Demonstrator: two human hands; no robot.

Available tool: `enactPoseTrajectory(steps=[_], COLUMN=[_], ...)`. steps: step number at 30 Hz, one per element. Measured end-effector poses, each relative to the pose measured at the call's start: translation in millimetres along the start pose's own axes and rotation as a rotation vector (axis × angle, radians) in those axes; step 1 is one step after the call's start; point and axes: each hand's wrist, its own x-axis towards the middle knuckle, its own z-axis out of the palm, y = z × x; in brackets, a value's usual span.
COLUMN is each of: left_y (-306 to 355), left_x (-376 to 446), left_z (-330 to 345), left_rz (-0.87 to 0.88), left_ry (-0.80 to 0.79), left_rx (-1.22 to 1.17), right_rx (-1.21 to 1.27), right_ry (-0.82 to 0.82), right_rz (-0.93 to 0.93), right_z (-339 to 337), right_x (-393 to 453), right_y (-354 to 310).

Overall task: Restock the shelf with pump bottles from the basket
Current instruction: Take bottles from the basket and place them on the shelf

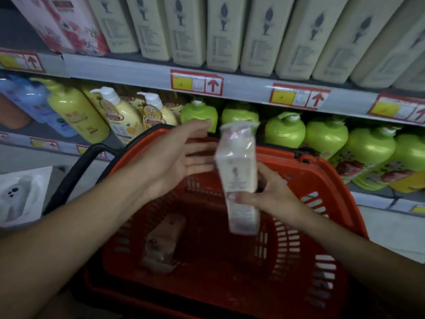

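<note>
A cream pump bottle wrapped in clear plastic stands upright above the red basket. My right hand grips its lower half from the right. My left hand is spread open just left of the bottle, fingertips close to it, holding nothing. One more wrapped bottle lies on the basket floor. On the upper shelf stands a row of matching cream bottles.
The basket's black handle arches at the left. The lower shelf holds green bottles behind the basket and yellow pump bottles to the left. Red and yellow price tags line the shelf edges. Pink packs stand at top left.
</note>
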Motion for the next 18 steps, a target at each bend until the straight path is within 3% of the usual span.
enactPoseTrajectory(steps=[2, 5, 9, 18], left_y=[-10.3, -37.3, -47.5, -43.8], left_x=[-1.5, -10.8, -17.4, -25.8], left_z=[5.0, 25.6, 35.3, 34.9], left_rz=[0.071, 0.316, 0.523, 0.52], left_ry=[0.005, 0.039, 0.117, 0.043], left_rx=[0.021, 0.328, 0.4, 0.312], right_rx=[0.349, 0.587, 0.651, 0.532], right_ry=[-0.082, -0.176, -0.154, -0.016], right_rz=[0.102, 0.175, 0.142, 0.036], right_z=[-10.4, -17.0, -22.6, -14.5], right_x=[-0.9, -4.2, -4.4, -12.7], right_y=[-13.9, -34.9, -56.0, -75.4])
